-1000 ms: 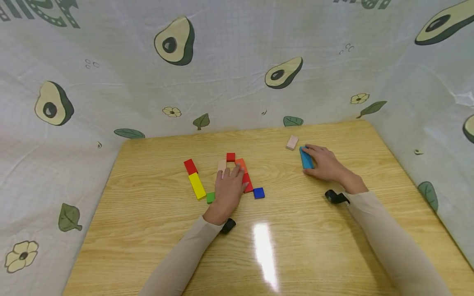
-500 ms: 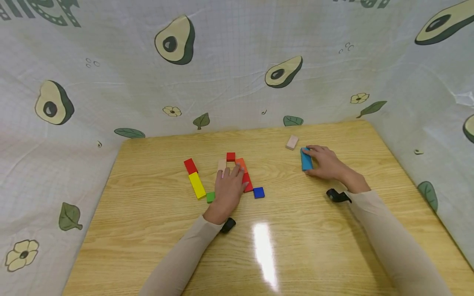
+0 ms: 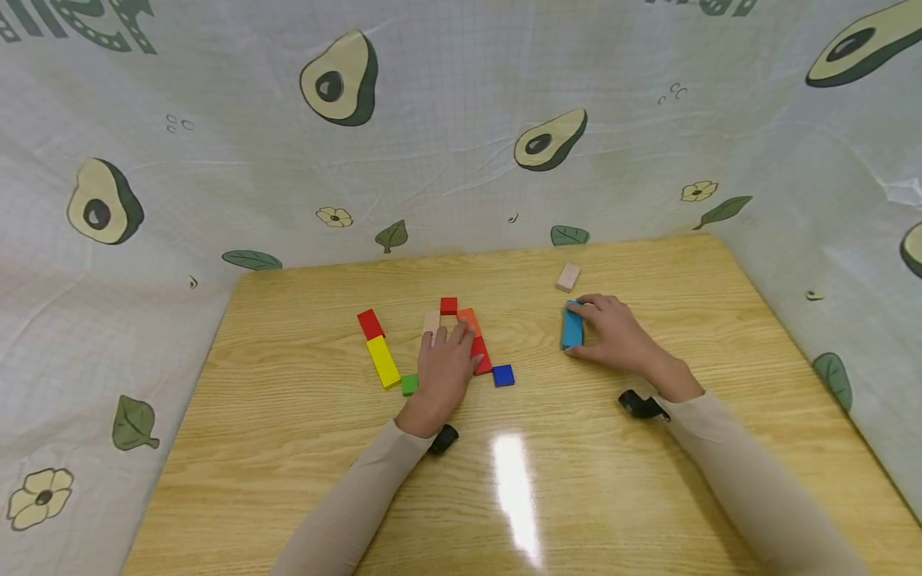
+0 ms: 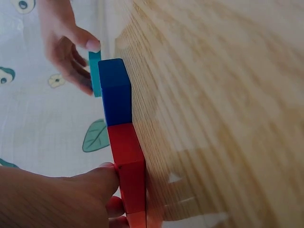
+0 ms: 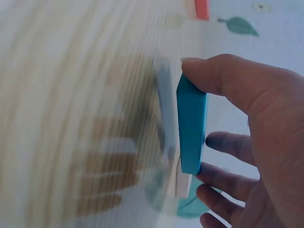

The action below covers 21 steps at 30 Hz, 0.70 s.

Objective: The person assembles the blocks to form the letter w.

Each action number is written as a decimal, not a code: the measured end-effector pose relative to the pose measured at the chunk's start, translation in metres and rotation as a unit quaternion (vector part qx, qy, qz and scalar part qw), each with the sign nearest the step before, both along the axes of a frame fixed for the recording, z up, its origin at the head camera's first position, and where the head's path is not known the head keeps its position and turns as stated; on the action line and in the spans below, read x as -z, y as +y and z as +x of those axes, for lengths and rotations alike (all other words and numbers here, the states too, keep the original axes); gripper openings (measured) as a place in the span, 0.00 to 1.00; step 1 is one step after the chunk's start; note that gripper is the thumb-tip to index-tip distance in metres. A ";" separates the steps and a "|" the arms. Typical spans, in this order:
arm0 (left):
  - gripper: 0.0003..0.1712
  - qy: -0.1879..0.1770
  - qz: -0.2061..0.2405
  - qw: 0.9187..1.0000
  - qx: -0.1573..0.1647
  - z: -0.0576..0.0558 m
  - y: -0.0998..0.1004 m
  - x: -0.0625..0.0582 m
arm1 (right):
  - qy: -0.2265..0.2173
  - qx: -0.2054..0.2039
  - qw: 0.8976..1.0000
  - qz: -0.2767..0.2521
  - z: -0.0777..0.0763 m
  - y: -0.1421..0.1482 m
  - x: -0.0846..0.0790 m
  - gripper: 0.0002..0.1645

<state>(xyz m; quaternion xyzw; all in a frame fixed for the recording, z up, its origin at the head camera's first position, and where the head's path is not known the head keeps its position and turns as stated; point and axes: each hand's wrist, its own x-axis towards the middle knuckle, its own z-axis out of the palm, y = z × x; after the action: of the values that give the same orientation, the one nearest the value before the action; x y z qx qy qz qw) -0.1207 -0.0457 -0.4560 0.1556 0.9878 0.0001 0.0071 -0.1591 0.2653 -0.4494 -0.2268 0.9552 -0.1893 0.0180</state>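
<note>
In the head view my right hand [image 3: 615, 336] pinches a light blue block [image 3: 572, 326] by its two ends, thumb at the near end, fingertips at the far one. The right wrist view shows this light blue block [image 5: 192, 128] raised off the tabletop, over its reflection. My left hand [image 3: 445, 372] lies palm down with relaxed fingers over a group of blocks. Its thumb touches the side of a red block [image 4: 130, 166], which adjoins an orange block [image 3: 469, 320]. A pale block [image 3: 431, 320] shows past its fingertips. A dark blue block [image 3: 503, 375] sits at the red block's near corner.
Left of the left hand lie a red block [image 3: 370, 324], a yellow block [image 3: 384, 362] and a green block [image 3: 409, 384] in a slanted line. A small red block [image 3: 449, 306] lies behind the hand. A pale pinkish block [image 3: 568, 277] rests near the back cloth [image 3: 446, 184].
My right hand has moved the light blue block leftward and a little nearer to me, turning it slightly. The left hand and the grouped blocks stay in place.
</note>
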 end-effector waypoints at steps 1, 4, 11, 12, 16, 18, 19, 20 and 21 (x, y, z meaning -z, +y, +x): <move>0.31 0.001 -0.001 1.000 0.000 0.000 0.000 0.000 | 0.001 -0.001 1.000 -0.001 0.002 -0.003 0.000 0.47; 0.31 0.004 -0.002 1.000 -0.001 0.000 0.000 0.000 | 0.008 -0.007 1.000 0.000 0.006 -0.013 -0.001 0.48; 0.31 0.006 0.006 1.000 -0.003 0.000 -0.001 0.001 | 0.018 -0.014 1.000 -0.002 0.012 -0.033 -0.001 0.48; 0.31 0.008 0.007 1.000 -0.003 0.000 -0.001 0.001 | 0.020 -0.015 1.000 -0.002 0.013 -0.036 -0.001 0.48; 0.30 0.014 0.008 1.000 -0.002 0.000 -0.001 0.002 | 0.023 -0.020 1.000 -0.002 0.016 -0.045 0.000 0.48; 0.30 0.016 0.008 1.000 -0.001 0.001 -0.001 0.002 | 0.022 -0.022 1.000 -0.003 0.016 -0.049 0.001 0.49; 0.30 0.016 0.008 1.000 -0.001 0.001 -0.001 0.002 | 0.020 -0.023 1.000 -0.005 0.017 -0.051 0.001 0.49; 0.30 0.016 0.008 1.000 -0.001 0.001 0.000 0.001 | 0.018 -0.024 1.000 -0.006 0.018 -0.052 0.001 0.49; 0.30 0.016 0.009 1.000 0.000 0.000 0.000 0.001 | 0.017 -0.025 1.000 -0.007 0.018 -0.054 0.001 0.49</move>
<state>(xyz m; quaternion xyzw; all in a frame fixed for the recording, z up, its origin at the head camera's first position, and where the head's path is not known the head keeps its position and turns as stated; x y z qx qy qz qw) -0.1202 -0.0462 -0.4574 0.1554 0.9878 0.0064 -0.0098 -0.1411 0.2112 -0.4506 -0.2537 0.9481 -0.1915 0.0054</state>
